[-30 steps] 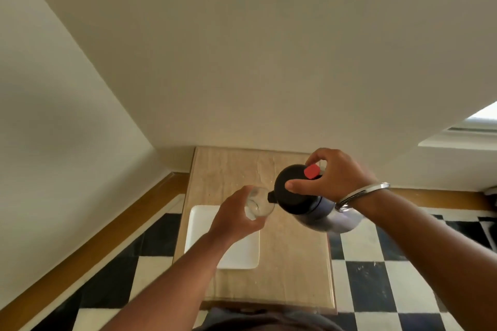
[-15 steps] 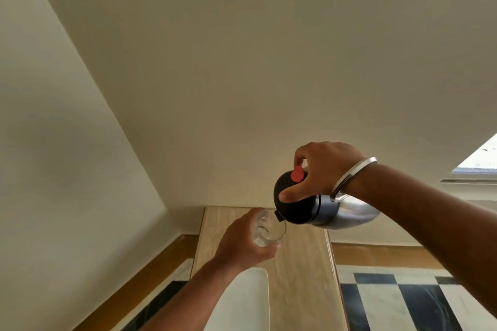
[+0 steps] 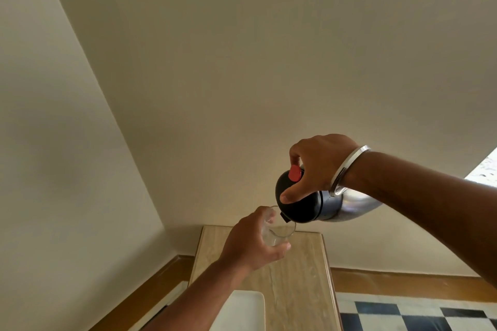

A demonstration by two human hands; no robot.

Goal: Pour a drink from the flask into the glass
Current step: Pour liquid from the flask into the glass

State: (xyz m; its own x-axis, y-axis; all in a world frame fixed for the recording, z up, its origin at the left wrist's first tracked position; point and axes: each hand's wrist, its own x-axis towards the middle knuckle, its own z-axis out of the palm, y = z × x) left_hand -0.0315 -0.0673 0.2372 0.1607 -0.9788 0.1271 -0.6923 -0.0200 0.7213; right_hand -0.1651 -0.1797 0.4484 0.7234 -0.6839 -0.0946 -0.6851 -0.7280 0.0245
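My right hand (image 3: 317,166) grips a steel flask (image 3: 347,207) with a black lid and a red button, tipped on its side with the spout pointing down and left. The thumb lies on the black lid below the red button. My left hand (image 3: 248,244) is wrapped around a clear glass (image 3: 278,232), held in the air just under the flask's spout. The glass's rim almost touches the spout. A little clear liquid seems to lie in the glass; no stream shows.
Below the hands stands a narrow light wooden table (image 3: 298,277) against the cream wall. A white rectangular plate (image 3: 242,312) lies on its near left part. Black-and-white checkered floor (image 3: 416,317) shows at the lower right.
The view has tilted upward, so the table sits lower in frame. Both hands rose from above the plate; the flask is tipped further over the glass.
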